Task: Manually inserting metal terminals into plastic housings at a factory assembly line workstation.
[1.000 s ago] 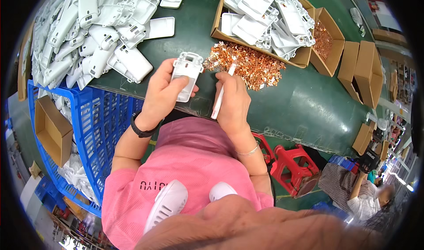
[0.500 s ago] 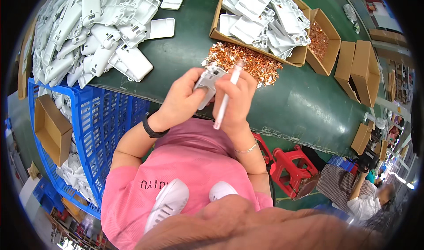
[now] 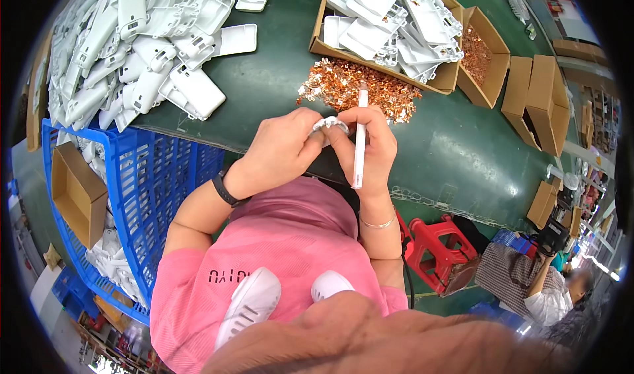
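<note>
In front of my body, my left hand [image 3: 284, 143] is closed around a white plastic housing [image 3: 328, 122], which is tipped so that mainly its end edge shows. My right hand [image 3: 371, 143] keeps a slim white pen-like stick [image 3: 360, 146] upright between its fingers, while its thumb and fingertip press at the housing's end. Whether a small part sits between those fingertips is hidden. Just beyond both hands lies a heap of small copper-coloured metal clips [image 3: 389, 90] on the green table [image 3: 264, 77].
Many loose white housings [image 3: 142, 77] pile up at the left. A cardboard box [image 3: 319, 47] of housings stands behind the clips, beside a box [image 3: 496, 87] of copper pieces. A blue crate [image 3: 142, 196] is at my left; a red stool [image 3: 439, 252] stands at right. Another person [image 3: 551, 301] sits farther right.
The housing has turned from showing its flat side to its end edge. My right hand has moved closer in, its fingertips now on the housing, and the stick stands more upright.
</note>
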Tool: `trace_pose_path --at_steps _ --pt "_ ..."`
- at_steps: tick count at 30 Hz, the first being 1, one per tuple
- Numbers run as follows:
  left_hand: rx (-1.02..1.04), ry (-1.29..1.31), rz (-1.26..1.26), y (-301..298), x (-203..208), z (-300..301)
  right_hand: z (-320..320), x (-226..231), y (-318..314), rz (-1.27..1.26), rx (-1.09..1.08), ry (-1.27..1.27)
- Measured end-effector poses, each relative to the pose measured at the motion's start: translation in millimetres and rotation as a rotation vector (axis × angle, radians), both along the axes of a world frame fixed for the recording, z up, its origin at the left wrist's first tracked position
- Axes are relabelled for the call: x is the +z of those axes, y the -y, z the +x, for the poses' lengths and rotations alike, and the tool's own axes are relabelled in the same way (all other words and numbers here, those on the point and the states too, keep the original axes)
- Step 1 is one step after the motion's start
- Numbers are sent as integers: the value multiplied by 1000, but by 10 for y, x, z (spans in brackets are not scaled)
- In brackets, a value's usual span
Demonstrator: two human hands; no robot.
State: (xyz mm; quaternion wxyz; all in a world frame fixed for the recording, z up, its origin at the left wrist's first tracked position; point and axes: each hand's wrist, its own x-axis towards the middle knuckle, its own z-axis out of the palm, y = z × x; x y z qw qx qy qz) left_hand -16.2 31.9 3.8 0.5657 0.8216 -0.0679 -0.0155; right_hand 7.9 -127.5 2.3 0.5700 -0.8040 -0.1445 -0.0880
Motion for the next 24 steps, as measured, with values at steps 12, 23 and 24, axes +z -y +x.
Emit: trace_pose_path --at_steps 12,23,24 --pt "34 35 245 60 -137 134 -174 -217 319 -24 -30 207" --pt "47 64 405 144 -99 143 -123 -331 133 -160 120 278" --pt "43 76 403 159 -84 103 -148 -322 116 -156 111 308"
